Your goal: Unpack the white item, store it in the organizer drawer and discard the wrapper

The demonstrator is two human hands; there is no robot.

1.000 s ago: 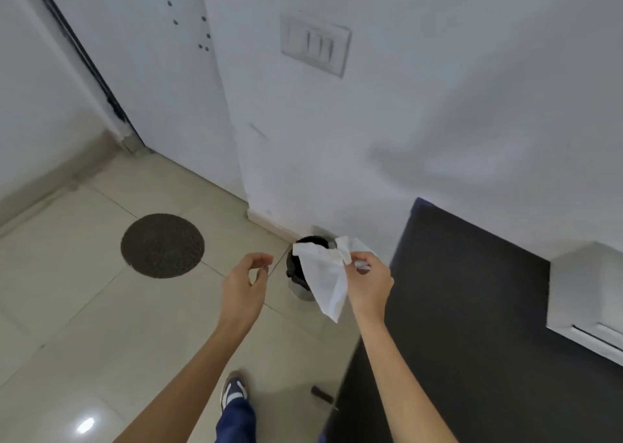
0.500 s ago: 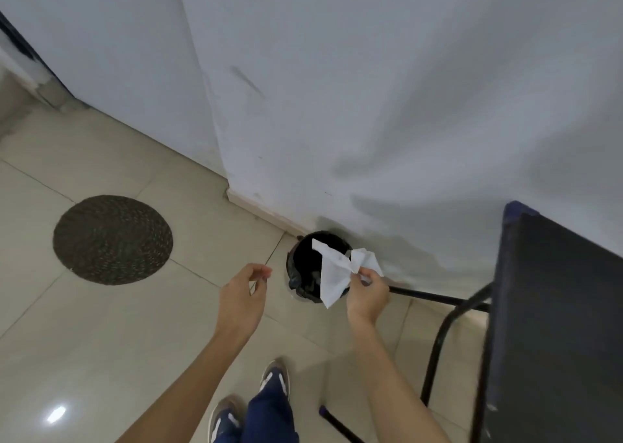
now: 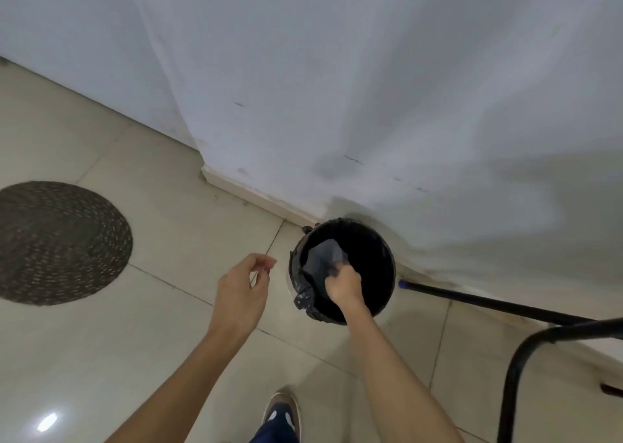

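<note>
The right hand [image 3: 344, 284] reaches down into the mouth of the bin [image 3: 377, 240], its fingers curled tight around the wrapper [image 3: 325, 257]. The knuckles face up, so the fingertips themselves are hidden under the hand, but the grip is plainly closed on the near corner of the sheet.

The left hand [image 3: 241, 296] hangs in the air just beside the bin's left rim, touching nothing. Its fingers are loosely bent, thumb and forefinger close together without meeting, and it holds nothing.

The wrapper sits inside the bin, against the left inner side, below the rim. In the shade of the bin it looks grey rather than white, a crumpled, flattish sheet with creased folds spreading away from the gripping fingers.

The bin is round, lined with a black bag [image 3: 303, 294] whose edge is folded over the rim. It stands on the tiled floor [image 3: 168, 223] close against the wall [image 3: 371, 88], near a black table leg [image 3: 519, 368]. A round mat [image 3: 57, 240] lies well apart to the left, and a shoe [image 3: 281, 409] shows below.
</note>
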